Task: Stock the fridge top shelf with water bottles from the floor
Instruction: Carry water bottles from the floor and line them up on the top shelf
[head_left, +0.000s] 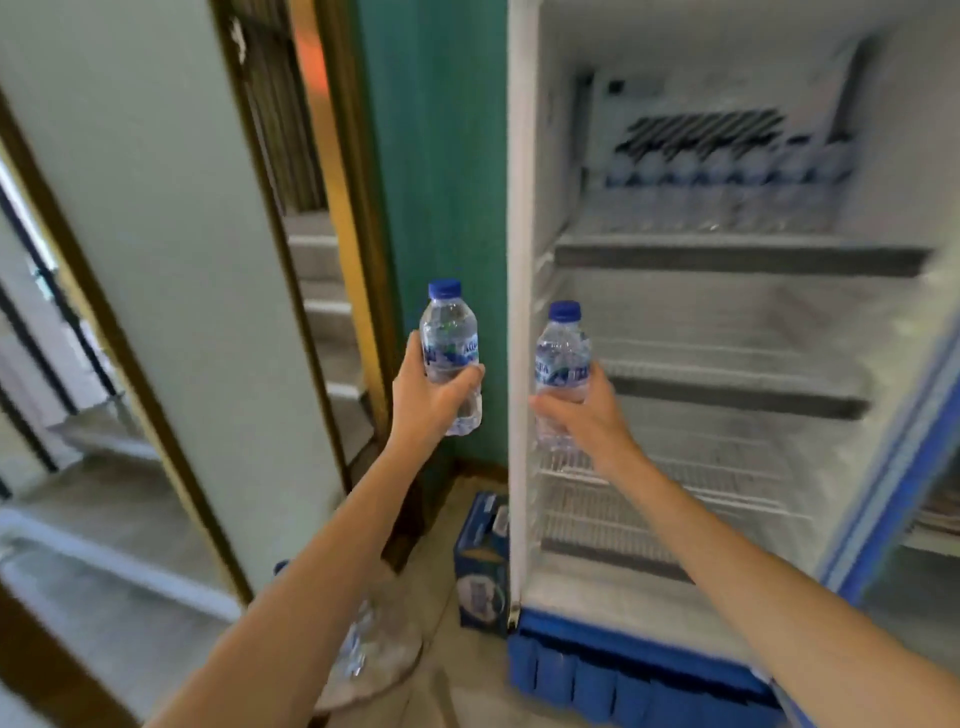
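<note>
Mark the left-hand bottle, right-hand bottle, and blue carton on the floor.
left-hand bottle (448, 325): head view, clear upper body.
right-hand bottle (562, 345): head view, upper body.
blue carton (478, 566): head view, side face.

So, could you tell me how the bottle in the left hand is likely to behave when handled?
The bottle in the left hand looks full and capped, so probably firm and fairly heavy for its size. Its round, narrow body would likely roll if laid down and might tip on a wire shelf.

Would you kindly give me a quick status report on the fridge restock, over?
Left grip holds left bottle, right grip holds right bottle, both upright. Top shelf has a back row of bottles, front bare. Nothing seen blocking.
</note>
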